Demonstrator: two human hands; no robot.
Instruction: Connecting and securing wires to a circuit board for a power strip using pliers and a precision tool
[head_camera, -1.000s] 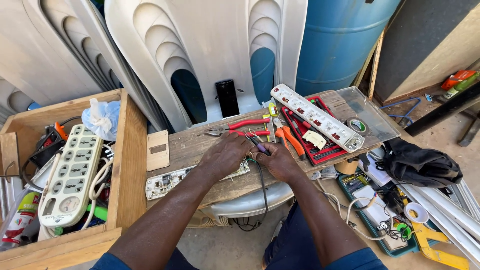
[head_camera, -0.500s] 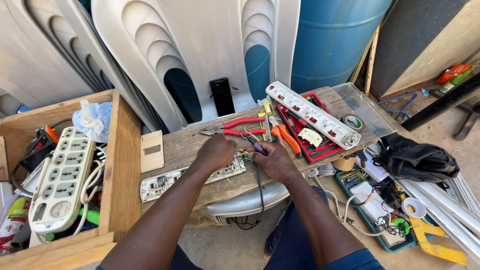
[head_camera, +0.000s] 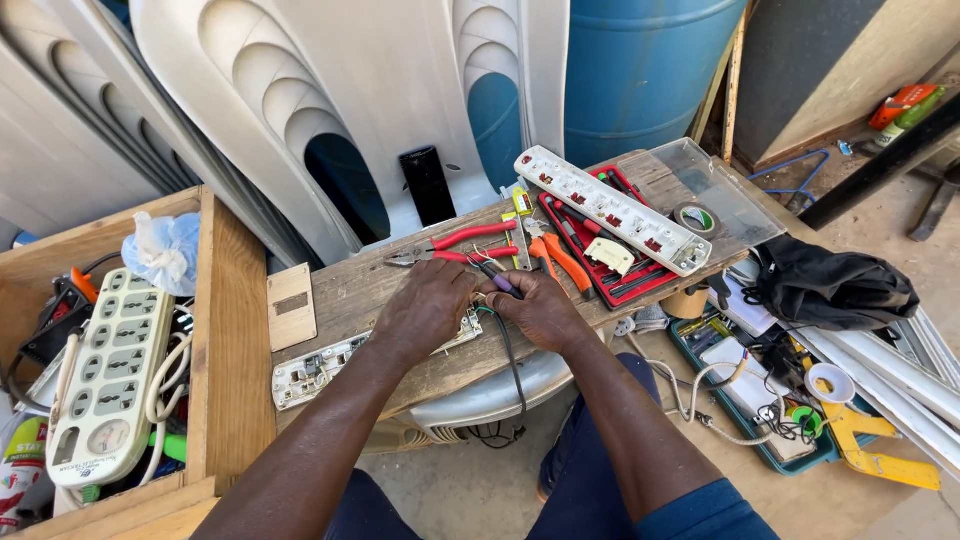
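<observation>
A bare strip of the weathered wooden workbench (head_camera: 350, 290) lies open left of the hands, bounded by a small tan wooden plate (head_camera: 291, 306) and the plywood crate wall (head_camera: 232, 330). Red-handled pliers (head_camera: 455, 245), orange-handled cutters (head_camera: 555, 258) and a long white power strip (head_camera: 610, 208) crowd the far right; stacked white plastic chairs (head_camera: 330, 100) wall off the back.

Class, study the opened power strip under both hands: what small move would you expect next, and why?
Probably the right hand guides the cable wires into the opened power strip while the left hand pins it to the wooden plank. Both hands meet at the strip's end where the cable enters, and the red-handled pliers lie unused.
</observation>
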